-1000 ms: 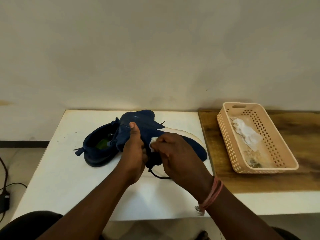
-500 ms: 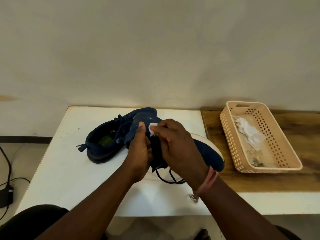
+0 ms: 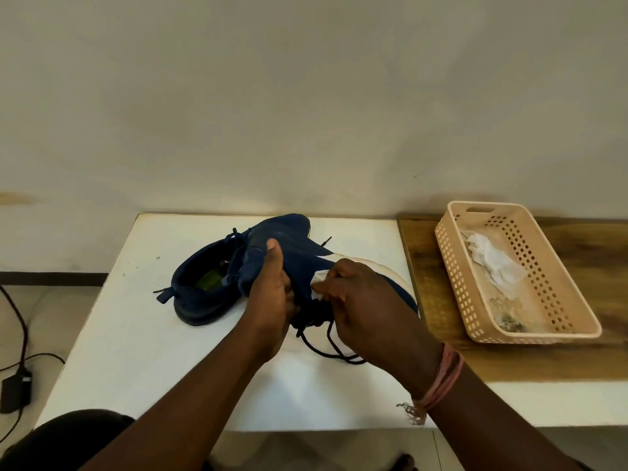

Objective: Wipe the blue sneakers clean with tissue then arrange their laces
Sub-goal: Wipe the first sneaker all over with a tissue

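**Tissue on the blue sneaker, both hands at work**

The held sneaker (image 3: 299, 263) is tilted up off the white bench (image 3: 136, 334), its dark blue upper turned toward the camera and its white sole (image 3: 390, 270) showing on the right side. The left hand (image 3: 272, 300) grips it around the collar, thumb laid along the blue fabric and fingers curled in beneath. The right hand (image 3: 360, 300) pinches a small wad of white tissue (image 3: 319, 283) and presses it against the blue side of the shoe, just beside the white sole. Dark laces (image 3: 326, 341) hang loose below the two hands — one loop trails onto the bench in front of the right wrist, which wears a band of pink thread (image 3: 445, 379).

The second sneaker (image 3: 200, 290) sits on the bench just behind and to the left of the held one, touching it, its opening facing up with a green insole (image 3: 209, 282) visible inside.

To the right, the white surface meets a wooden bench top (image 3: 577, 351). On it stands a peach-coloured plastic basket (image 3: 452, 266) with perforated walls — crumpled white tissues (image 3: 492, 263) lie inside it, and some dark specks gather at its near end.

At the far left, on the floor, a black cable (image 3: 20, 321) runs down to a black adapter (image 3: 13, 389). A pale wall (image 3: 306, 96) fills the background.
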